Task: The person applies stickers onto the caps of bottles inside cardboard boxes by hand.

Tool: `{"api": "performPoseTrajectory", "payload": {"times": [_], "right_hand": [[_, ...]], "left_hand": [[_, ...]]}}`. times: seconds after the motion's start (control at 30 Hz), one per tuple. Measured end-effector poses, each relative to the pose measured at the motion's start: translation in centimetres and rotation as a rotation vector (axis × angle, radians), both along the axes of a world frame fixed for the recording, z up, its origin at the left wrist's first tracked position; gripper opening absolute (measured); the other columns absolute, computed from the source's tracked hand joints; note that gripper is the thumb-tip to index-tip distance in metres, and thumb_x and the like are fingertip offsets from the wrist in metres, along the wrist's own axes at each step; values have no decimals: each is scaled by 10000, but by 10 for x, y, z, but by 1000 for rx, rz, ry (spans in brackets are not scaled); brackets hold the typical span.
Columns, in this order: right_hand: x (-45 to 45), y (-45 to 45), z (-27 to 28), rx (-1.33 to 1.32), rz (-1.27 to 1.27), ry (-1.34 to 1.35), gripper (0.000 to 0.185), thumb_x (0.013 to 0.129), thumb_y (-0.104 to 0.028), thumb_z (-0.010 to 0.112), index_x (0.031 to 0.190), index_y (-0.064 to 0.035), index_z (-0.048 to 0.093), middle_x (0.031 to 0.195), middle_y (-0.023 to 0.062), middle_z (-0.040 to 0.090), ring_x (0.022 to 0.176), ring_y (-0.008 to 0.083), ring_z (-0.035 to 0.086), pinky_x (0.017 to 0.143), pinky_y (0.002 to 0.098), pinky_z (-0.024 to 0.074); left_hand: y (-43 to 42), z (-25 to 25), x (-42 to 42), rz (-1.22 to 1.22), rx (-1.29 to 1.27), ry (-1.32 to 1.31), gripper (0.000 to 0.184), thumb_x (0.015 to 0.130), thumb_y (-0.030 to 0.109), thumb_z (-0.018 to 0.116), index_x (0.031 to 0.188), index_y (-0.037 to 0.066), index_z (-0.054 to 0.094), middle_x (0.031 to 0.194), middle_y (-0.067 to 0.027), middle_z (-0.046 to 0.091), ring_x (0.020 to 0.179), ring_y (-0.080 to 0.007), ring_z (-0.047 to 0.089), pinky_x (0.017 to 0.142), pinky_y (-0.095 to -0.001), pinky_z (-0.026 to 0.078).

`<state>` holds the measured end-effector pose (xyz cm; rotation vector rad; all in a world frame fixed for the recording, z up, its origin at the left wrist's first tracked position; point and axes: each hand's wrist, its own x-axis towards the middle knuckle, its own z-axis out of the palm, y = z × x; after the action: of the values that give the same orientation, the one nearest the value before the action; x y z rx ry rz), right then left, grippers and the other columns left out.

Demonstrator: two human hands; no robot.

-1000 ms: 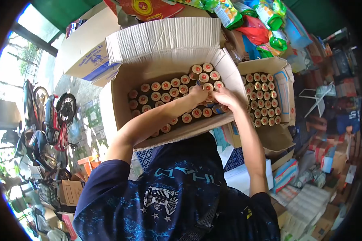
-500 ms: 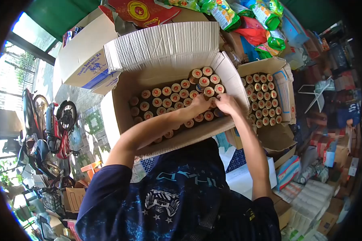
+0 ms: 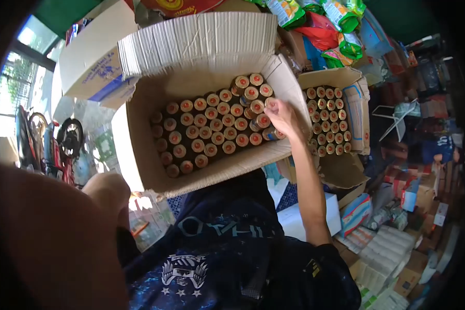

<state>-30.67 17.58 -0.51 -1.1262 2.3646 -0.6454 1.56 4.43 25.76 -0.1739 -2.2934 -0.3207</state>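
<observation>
A large open cardboard box (image 3: 217,175) in front of me holds rows of upright gold-topped cylinders (image 3: 215,125), each with a red centre. Those at the right side stand higher than the others, and a few lean. My right hand (image 3: 282,118) is at the box's right end, its fingers closed around the top of one gold-topped cylinder (image 3: 271,104). My left arm is a dark blur close to the camera, bent at the elbow on the left; the hand itself is out of sight.
A smaller box (image 3: 360,108) with similar cylinders stands to the right. Behind are a printed carton (image 3: 90,67) and green snack packets (image 3: 341,15). Motorbikes (image 3: 51,139) stand at the left. Stacked white packs (image 3: 385,253) and a folding stand (image 3: 395,121) are at the right.
My left hand has left the box and gone out of view as its arm rose toward the camera. My right hand has shifted slightly up among the right-end cylinders. The view has shifted.
</observation>
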Motion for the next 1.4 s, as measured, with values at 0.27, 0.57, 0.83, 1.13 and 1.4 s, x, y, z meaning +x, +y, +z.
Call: {"api": "performPoseTrajectory", "payload": {"times": [0.27, 0.57, 0.83, 1.13, 1.4], "right_hand": [[-2, 3, -6, -33, -28, -69, 557, 885, -271, 665, 1330, -3, 466, 1286, 231, 548, 1199, 353, 530, 1046, 420, 401], [9, 4, 19, -7, 12, -93, 637, 882, -274, 685, 1384, 8, 412, 1219, 204, 580, 1003, 271, 628, 926, 384, 487], [2, 2, 16, 23, 128, 101, 575, 876, -312, 680, 1328, -20, 477, 1179, 180, 599, 1092, 321, 578, 962, 427, 449], [12, 9, 17, -22, 86, -62, 545, 911, -313, 652, 1329, -11, 475, 1187, 185, 601, 950, 240, 652, 860, 373, 512], [22, 2, 32, -175, 64, -99, 361, 920, -223, 641, 1221, -41, 563, 1103, 155, 662, 901, 234, 669, 811, 358, 526]], "left_hand": [[7, -5, 16, 65, -18, 92, 206, 783, 141, 679, 913, 32, 564, 808, -104, 551, 678, -276, 568, 582, -422, 440], [33, -19, 44, 236, 171, 366, 206, 814, 170, 641, 946, 34, 562, 864, -104, 554, 754, -272, 562, 651, -421, 433], [47, -47, 48, 364, 274, 644, 214, 842, 195, 607, 976, 36, 559, 913, -104, 557, 822, -268, 556, 713, -421, 427], [63, -51, 39, 446, 337, 817, 230, 873, 224, 569, 1009, 39, 557, 969, -104, 559, 898, -263, 549, 782, -421, 419], [65, -39, 8, 502, 308, 1106, 251, 901, 250, 535, 1039, 41, 555, 1019, -104, 562, 966, -259, 543, 843, -421, 413]]}}
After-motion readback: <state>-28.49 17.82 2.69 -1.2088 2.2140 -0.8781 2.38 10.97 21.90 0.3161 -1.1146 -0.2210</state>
